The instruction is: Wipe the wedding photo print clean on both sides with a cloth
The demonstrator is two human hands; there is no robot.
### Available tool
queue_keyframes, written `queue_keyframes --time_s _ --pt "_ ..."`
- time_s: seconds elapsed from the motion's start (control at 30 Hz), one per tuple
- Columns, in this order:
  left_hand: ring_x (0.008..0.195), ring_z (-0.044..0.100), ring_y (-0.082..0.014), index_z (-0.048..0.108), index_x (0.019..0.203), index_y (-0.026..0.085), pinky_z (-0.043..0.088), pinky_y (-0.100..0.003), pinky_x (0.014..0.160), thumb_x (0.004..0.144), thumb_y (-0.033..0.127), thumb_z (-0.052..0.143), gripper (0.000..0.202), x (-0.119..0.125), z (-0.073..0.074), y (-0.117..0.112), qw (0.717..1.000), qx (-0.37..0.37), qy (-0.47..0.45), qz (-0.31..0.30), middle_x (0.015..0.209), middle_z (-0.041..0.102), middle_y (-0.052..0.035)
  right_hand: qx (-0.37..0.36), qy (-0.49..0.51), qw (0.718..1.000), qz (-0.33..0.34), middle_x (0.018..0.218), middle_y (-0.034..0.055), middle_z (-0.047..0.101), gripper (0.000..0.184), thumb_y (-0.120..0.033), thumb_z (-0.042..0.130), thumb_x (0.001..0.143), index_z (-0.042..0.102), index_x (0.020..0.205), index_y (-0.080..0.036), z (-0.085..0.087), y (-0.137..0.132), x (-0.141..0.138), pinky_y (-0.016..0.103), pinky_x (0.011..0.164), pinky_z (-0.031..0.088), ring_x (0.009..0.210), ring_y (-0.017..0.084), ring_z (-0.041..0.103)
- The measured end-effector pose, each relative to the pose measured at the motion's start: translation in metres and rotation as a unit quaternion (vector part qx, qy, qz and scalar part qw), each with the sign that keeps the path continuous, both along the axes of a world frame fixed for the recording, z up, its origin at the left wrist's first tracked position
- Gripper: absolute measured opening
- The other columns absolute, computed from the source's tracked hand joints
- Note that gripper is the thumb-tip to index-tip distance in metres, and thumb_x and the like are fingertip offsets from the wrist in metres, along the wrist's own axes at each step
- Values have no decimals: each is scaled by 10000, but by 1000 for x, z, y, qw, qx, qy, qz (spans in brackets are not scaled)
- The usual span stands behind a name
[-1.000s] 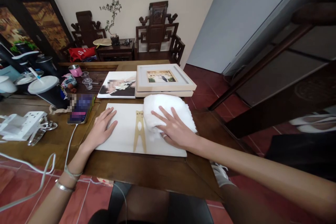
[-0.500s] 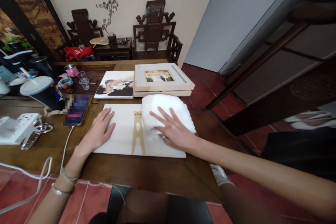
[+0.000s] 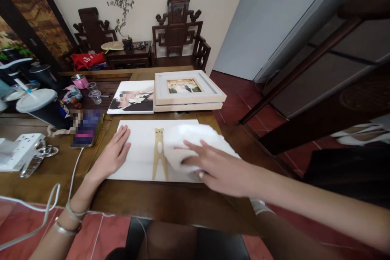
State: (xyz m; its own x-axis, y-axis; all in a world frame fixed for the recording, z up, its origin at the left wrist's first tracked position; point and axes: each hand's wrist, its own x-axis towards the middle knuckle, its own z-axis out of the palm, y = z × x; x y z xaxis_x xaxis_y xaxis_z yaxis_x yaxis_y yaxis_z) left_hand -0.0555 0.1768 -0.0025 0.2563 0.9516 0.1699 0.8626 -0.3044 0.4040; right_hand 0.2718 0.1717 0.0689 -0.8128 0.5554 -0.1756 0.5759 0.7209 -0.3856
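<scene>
Your left hand (image 3: 113,150) lay open and palm down along the left edge of the white board (image 3: 138,146), fingers extended close together, thumb set apart, with nothing in its grasp. Your right hand (image 3: 219,166), blurred, rested on the white cloth (image 3: 189,132), its fingers extended; whether it gripped a fold or only pressed could not be told. The cloth, bunched under that hand, covered the right part of the board and reached past its right side. A tan two-legged piece (image 3: 159,137) stood out near the board's middle, just left of the cloth; whether it was loose or part of the surface was unclear.

The board lay near the front of the brown table (image 3: 146,199), with a strip of wood between its near edge and the table's near edge. A narrower strip separated its far edge from the photo panel (image 3: 131,99) and, just right of that, the stacked frames (image 3: 189,100), which sat close to the table's right edge. Left of your left hand you had the phone (image 3: 88,126), its white cable (image 3: 73,174) running over the near edge. Farther left were the power strip (image 3: 27,148) and clear claw clip (image 3: 38,156).

Among the containers, the dark tumbler (image 3: 50,109) stood beyond the power strip, its contents hidden by a white lid with a straw. Two small clear cups (image 3: 95,96) and the pink cup (image 3: 79,82) stood toward the table's far edge; what they held was indistinct.
</scene>
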Motion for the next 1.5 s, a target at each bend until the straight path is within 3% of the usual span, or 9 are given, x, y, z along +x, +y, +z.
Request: queue_keyframes --time_s 0.17,0.27,0.57,0.73,0.93,1.07,1.27,1.4,1.5 --pt "1476 206 -261 376 1461 83 186 -477 1202 991 455 332 601 0 2 0 1000 0 -1 -3 1574 294 -153 153 -30 988 -6 1570 195 269 384 -102 521 845 658 1204 -99 -33 53 -8 738 1062 222 1442 454 119" --pt "1474 214 -266 387 1453 76 192 -483 1199 990 456 333 602 0 1 0 1000 6 -3 -1 1567 305 -164 196 -17 980 3 1556 208 295 351 -123 529 875 668 1197 -108 -43 51 -10 723 1074 212 1437 450 149" --pt "1466 242 -264 410 1439 79 213 -476 1195 983 455 354 594 3 2 5 1000 9 1 4 1557 328 -165 -12 10 1000 -25 1543 105 371 339 -158 542 838 693 1130 -241 -9 -54 -5 726 1078 224 1447 409 160" --pt "1461 262 -262 419 1429 47 211 -455 1199 983 460 354 611 4 2 7 1000 13 -5 -4 1551 333 -181 -24 -1 1000 -17 1516 136 411 446 -96 462 854 617 1261 -191 -1 -9 -4 677 1107 233 1460 344 184" --pt "1453 279 -274 439 1428 106 230 -484 1190 974 489 368 598 2 0 7 1000 24 -18 -1 1543 361 -157 116 -46 992 -11 1588 185 222 618 5 529 707 570 1317 -90 -31 59 -6 739 1081 157 1458 422 56" --pt "1454 277 -268 443 1427 101 228 -476 1193 974 489 362 602 2 -2 8 1000 24 -18 10 1544 359 -157 117 -53 992 -16 1585 180 228 572 29 499 728 628 1264 -123 -33 32 -10 719 1089 184 1446 434 76" --pt "1454 281 -260 447 1423 94 237 -470 1191 977 480 348 598 3 -6 10 999 30 -13 17 1540 367 -156 -38 -44 998 -14 1567 96 319 527 -20 537 685 700 1140 -229 0 -46 -5 724 1091 182 1443 423 128" --pt "1456 272 -270 435 1432 108 237 -488 1187 978 470 354 586 2 -6 10 999 29 -12 11 1545 358 -153 -105 -60 992 -40 1403 121 550 508 -40 470 765 664 1191 -240 22 -29 -1 568 1047 425 1340 352 441" --pt "1457 269 -271 428 1436 105 223 -489 1191 985 462 343 582 1 -5 8 1000 25 -16 6 1549 348 -157 -68 -67 992 -84 1329 176 594 582 -36 431 800 549 1349 -193 17 13 -10 589 1017 437 1336 370 441"
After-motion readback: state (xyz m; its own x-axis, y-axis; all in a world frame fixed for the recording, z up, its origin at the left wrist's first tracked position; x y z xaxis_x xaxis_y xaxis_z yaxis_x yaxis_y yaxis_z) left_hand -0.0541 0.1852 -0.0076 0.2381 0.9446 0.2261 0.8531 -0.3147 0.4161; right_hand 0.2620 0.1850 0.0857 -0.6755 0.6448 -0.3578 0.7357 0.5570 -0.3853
